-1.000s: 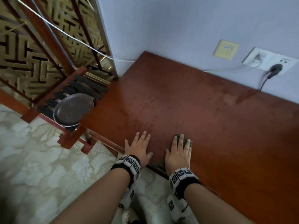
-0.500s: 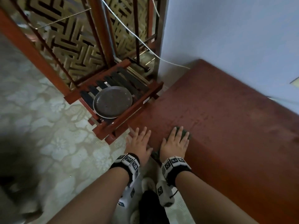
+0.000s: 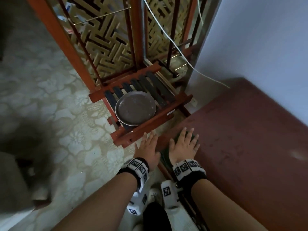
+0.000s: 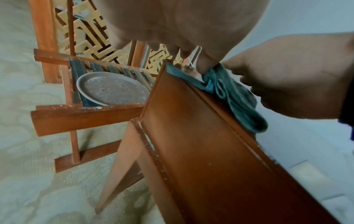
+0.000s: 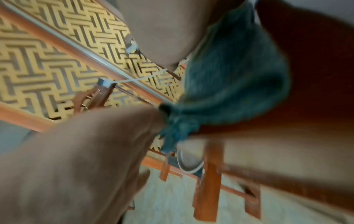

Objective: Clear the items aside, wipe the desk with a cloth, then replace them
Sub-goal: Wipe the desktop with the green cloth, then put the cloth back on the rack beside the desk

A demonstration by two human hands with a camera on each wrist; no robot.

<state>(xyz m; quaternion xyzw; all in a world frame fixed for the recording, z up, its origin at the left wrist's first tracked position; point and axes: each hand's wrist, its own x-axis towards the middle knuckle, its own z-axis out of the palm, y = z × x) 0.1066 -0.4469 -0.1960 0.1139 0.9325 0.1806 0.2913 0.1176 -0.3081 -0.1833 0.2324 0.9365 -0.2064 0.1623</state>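
The red-brown desk (image 3: 241, 139) fills the right of the head view. A dark green cloth (image 3: 164, 155) lies on its front left corner and hangs a little over the edge (image 4: 235, 94). My right hand (image 3: 183, 144) presses flat on the cloth with its fingers spread. My left hand (image 3: 148, 147) is just left of it at the desk's corner, fingers straight, holding nothing. In the left wrist view, the left hand's fingertips (image 4: 205, 63) reach the cloth's edge. The right wrist view is blurred and shows the cloth (image 5: 235, 72) under my palm.
A round grey plate (image 3: 135, 108) sits on a low slatted wooden rack (image 3: 150, 125) just left of the desk. Behind it stands a lattice screen (image 3: 108, 44) with a white cable (image 3: 180, 50). Patterned floor (image 3: 66, 130) lies to the left, and the wall (image 3: 258, 47) runs behind the desk.
My right hand has slid the cloth left along the front edge to the desk's corner. My left hand has moved left with it, off the desktop. The head view has swung left.
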